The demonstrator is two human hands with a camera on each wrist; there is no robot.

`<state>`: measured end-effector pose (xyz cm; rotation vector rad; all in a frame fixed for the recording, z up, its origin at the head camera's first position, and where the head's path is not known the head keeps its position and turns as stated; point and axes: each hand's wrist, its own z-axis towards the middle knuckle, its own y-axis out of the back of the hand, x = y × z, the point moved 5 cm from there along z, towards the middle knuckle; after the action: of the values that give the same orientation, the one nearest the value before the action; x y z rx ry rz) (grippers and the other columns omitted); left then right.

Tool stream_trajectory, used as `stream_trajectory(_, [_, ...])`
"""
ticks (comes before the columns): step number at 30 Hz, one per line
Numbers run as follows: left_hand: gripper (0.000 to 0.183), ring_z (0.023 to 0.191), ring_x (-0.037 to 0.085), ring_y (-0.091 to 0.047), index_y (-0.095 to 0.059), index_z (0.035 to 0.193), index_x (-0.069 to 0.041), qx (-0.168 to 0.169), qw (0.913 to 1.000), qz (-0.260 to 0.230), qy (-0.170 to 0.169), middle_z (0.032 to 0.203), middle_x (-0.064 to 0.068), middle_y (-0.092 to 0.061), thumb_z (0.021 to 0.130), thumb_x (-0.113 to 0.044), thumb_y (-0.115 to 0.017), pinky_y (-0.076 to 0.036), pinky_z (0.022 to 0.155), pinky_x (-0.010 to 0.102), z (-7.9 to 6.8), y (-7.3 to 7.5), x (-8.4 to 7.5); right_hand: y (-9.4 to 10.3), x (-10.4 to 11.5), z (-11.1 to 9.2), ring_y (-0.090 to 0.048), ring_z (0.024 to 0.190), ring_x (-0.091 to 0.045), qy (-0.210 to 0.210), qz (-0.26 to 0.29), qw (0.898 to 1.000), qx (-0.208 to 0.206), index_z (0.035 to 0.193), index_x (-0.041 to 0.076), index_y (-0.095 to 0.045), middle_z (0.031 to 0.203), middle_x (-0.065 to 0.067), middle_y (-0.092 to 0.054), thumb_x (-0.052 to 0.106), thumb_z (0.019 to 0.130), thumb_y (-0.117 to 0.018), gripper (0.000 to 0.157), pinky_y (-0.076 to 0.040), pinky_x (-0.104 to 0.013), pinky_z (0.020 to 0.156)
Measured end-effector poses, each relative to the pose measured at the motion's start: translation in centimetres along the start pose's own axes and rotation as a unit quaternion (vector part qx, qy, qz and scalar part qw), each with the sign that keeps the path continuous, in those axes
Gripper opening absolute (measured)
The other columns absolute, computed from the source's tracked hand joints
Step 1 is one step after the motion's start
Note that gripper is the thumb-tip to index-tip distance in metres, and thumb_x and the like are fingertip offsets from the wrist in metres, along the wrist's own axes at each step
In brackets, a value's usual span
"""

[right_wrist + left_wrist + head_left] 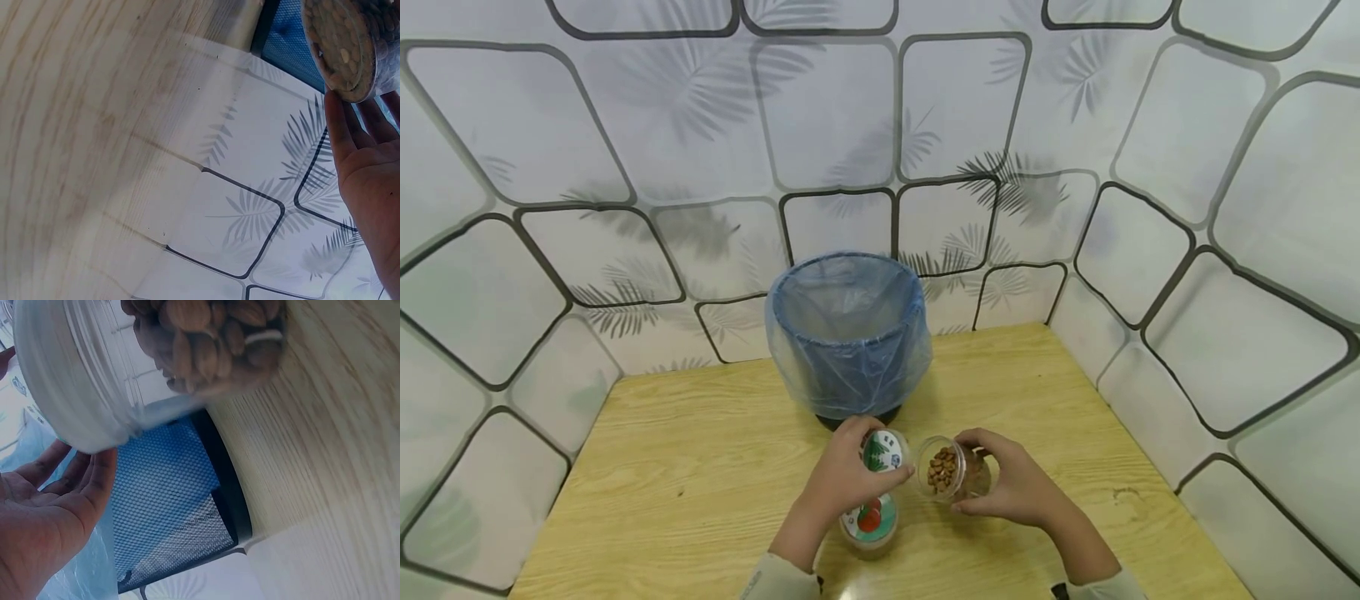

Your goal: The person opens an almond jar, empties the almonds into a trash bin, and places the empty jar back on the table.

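Observation:
My left hand (850,467) grips a round lid (883,451) with a white and green label; whether anything sits beneath it I cannot tell. Just nearer to me stands a lidded jar (870,523) with a tomato picture on top. In the left wrist view, a clear jar (206,353) of almonds fills the foreground, hiding part of the left hand's fingers. My right hand (1007,479) holds a clear almond jar (943,471) tipped on its side, its mouth towards the left hand. The right wrist view shows that jar's base (340,47), with almonds behind it.
A blue bin (857,367) with a translucent bag over its rim stands behind the hands, near the back wall. Wood-grain tabletop (685,467) lies around everything. Patterned walls (1225,333) border the back and both sides.

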<state>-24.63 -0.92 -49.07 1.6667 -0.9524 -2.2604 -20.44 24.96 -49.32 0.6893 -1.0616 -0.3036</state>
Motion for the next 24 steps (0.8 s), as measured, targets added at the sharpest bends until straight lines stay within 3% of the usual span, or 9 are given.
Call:
stream_trajectory(8, [0.064, 0.093, 0.013, -0.058, -0.068, 0.125, -0.019, -0.021, 0.9995, 0.021, -0.001, 0.115, -0.003, -0.064, 0.08, -0.059, -0.089, -0.054, 0.075, 0.029, 0.0, 1.2, 0.8, 0.0, 0.0, 0.0, -0.066, 0.112, -0.007, -0.003, 0.001, 1.0, 0.0, 0.137, 0.016, -0.065, 0.127, 0.009, -0.07, 0.024, 0.067, -0.104, 0.08, -0.058, -0.032, 0.092])
stream_trajectory(11, [0.061, 0.092, 0.014, -0.058, -0.068, 0.12, -0.019, -0.029, 0.9993, 0.023, -0.004, 0.112, -0.003, -0.064, 0.079, -0.058, -0.09, -0.054, 0.075, 0.029, -0.1, 1.6, 1.1, 0.0, -0.1, 0.0, -0.066, 0.112, -0.006, -0.008, -0.001, 1.0, 0.001, 0.137, 0.017, -0.065, 0.127, 0.01, -0.07, 0.024, 0.068, -0.104, 0.08, -0.058, -0.032, 0.092])
stream_trajectory(19, [0.053, 0.091, 0.012, -0.06, -0.068, 0.114, -0.021, -0.052, 0.9983, 0.027, 0.009, 0.108, -0.004, -0.065, 0.079, -0.052, -0.092, -0.055, 0.076, 0.03, -0.3, 2.7, 1.9, -0.1, -0.1, 0.0, -0.066, 0.112, -0.007, -0.004, -0.002, 1.0, 0.001, 0.136, 0.032, -0.062, 0.126, 0.01, -0.07, 0.025, 0.068, -0.104, 0.08, -0.058, -0.032, 0.092])
stream_trajectory(24, [0.054, 0.089, 0.014, -0.06, -0.068, 0.113, -0.019, -0.056, 0.9978, 0.03, 0.019, 0.106, -0.002, -0.065, 0.078, -0.054, -0.092, -0.054, 0.076, 0.031, -0.5, 3.0, 2.4, -0.1, -0.2, 0.0, -0.066, 0.112, -0.007, -0.006, -0.001, 1.0, 0.002, 0.136, 0.026, -0.064, 0.126, 0.009, -0.07, 0.025, 0.068, -0.104, 0.079, -0.058, -0.032, 0.092])
